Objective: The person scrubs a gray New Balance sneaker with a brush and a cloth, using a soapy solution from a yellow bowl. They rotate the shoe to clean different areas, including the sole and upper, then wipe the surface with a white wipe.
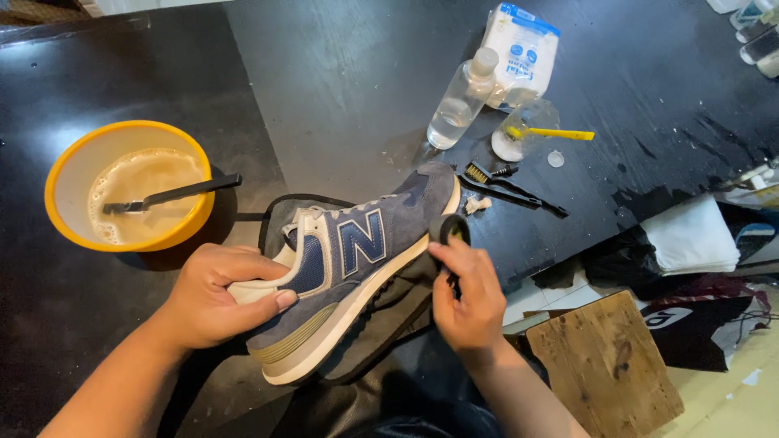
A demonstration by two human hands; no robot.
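Observation:
A navy suede sneaker (357, 259) with a cream sole lies tilted on its side on a dark cloth at the table's front edge. My left hand (215, 292) grips its heel and collar, thumb along the side. My right hand (466, 296) holds a small black brush (449, 229) against the sole's edge near the toe.
An orange bowl (61, 203) of foamy water with a black brush resting in it stands at the left. Behind the shoe are a clear bottle (458, 101), a white packet (523, 49), a yellow-handled brush (556, 134) and a black brush (511, 191). A wooden stool (604, 365) stands right.

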